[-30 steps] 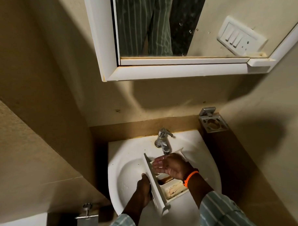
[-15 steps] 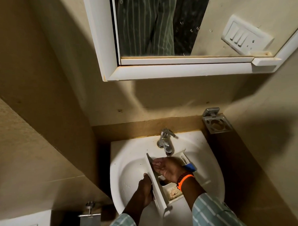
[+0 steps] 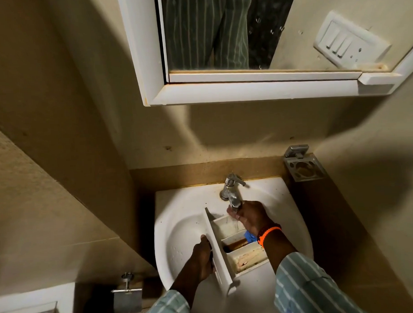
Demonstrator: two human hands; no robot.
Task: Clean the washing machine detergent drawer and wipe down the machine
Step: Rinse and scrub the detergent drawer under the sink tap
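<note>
The white detergent drawer lies tilted in the white sink, its compartments facing up; the middle and near ones carry brown residue. My left hand grips the drawer's front panel from the left. My right hand, with an orange band on the wrist, is cupped under the spout of the chrome tap, where a thin stream of water runs. A blue part of the drawer shows just below that wrist.
A white-framed mirror cabinet hangs above the sink. A metal holder is fixed on the wall at the right. A chrome paper holder sits at lower left, beside a white fixture. Walls close in on both sides.
My right hand has lifted out of the drawer's compartments and moved up to the tap spout. The left hand keeps its hold on the drawer's front.
</note>
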